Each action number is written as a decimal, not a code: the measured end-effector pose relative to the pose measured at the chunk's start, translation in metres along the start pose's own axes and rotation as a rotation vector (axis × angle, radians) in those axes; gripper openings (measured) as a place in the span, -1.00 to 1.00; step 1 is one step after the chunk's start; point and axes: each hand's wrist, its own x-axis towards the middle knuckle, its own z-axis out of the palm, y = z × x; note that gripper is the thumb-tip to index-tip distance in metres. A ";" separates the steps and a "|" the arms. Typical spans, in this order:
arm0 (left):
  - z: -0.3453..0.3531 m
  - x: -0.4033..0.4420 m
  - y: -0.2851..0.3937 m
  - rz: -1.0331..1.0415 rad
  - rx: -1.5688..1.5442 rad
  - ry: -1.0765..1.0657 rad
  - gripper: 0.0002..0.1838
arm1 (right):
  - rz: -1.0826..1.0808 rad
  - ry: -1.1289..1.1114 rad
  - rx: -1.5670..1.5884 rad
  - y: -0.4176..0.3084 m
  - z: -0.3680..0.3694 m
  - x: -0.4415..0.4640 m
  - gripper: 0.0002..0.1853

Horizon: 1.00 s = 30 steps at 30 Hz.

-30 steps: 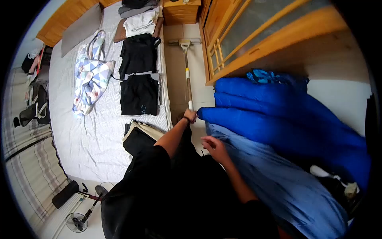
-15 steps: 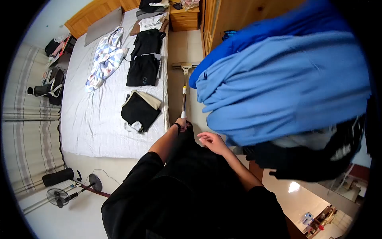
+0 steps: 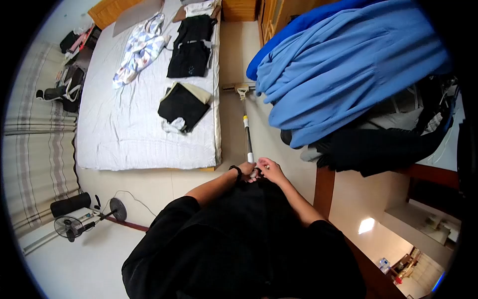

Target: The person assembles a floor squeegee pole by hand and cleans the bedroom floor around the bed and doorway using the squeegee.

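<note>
- Mop (image 3: 247, 127) was on flr (image 3: 236, 57), in strip just past bed's R long edge; pole ran from the hands to the far end.
- Mop head (image 3: 242, 89) lay crosswise, L end close by bed's R edge, R end nr the blue pile; couldn't tell if either touched.
- L hand (image 3: 246, 170): fingers wrapped round the pole's white grip (image 3: 250, 158), nr end, just past bed's nr R corner. Blk wristband (image 3: 238, 173) on that wrist.
- R hand (image 3: 271, 171): fingers bent, narrow, right beside grip & L hand; couldn't tell if it touched or held the pole.
- Bed (image 3: 124, 144), L of mop: folded blk/beige garment (image 3: 185, 105) nr R edge, toward nr R corner, w/ small whitish cloth (image 3: 173, 125) at its nr side.
- Farther up same R edge: folded blk clothes (image 3: 188, 61) in a row, then folded white item (image 3: 200, 8).
- Mid-bed, toward far edge: crumpled patterned cloth (image 3: 139, 52); gray pillow (image 3: 137, 19) by headboard (image 3: 110, 11).
- R of mop: lt blue cloth (image 3: 348, 70) over darker blue one (image 3: 291, 32), blk garment (image 3: 381, 149) on nr side; support under mostly hidden.
- Off bed's nr L corner, well apart from mop: fan (image 3: 69, 229), blk roll (image 3: 70, 204).
</note>
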 end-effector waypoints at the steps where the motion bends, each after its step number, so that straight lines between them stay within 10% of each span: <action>1: 0.009 -0.004 -0.007 0.016 0.078 -0.035 -0.42 | 0.010 -0.008 -0.006 0.006 0.010 -0.007 -0.61; 7: 0.045 -0.020 -0.058 0.298 0.626 -0.184 -0.46 | 0.450 -0.099 0.676 -0.004 0.035 -0.070 -0.54; 13: 0.059 -0.044 -0.093 0.583 0.948 -0.128 -0.60 | 0.586 0.004 0.643 0.012 0.037 -0.101 -0.83; 15: 0.053 -0.034 -0.105 1.288 0.984 0.222 -0.64 | 0.642 -0.022 0.486 0.019 0.032 -0.113 -0.81; 20: 0.027 -0.082 -0.089 0.789 0.851 -0.041 -0.73 | 0.577 -0.045 0.051 0.061 0.018 -0.183 -0.71; 24: 0.018 -0.100 -0.083 0.803 0.768 0.100 -0.78 | 0.216 0.076 -0.276 0.198 0.020 -0.276 -0.62; 30: 0.015 -0.122 -0.065 0.819 0.561 0.171 -0.75 | 0.845 -0.006 -0.204 0.143 -0.046 -0.356 -0.60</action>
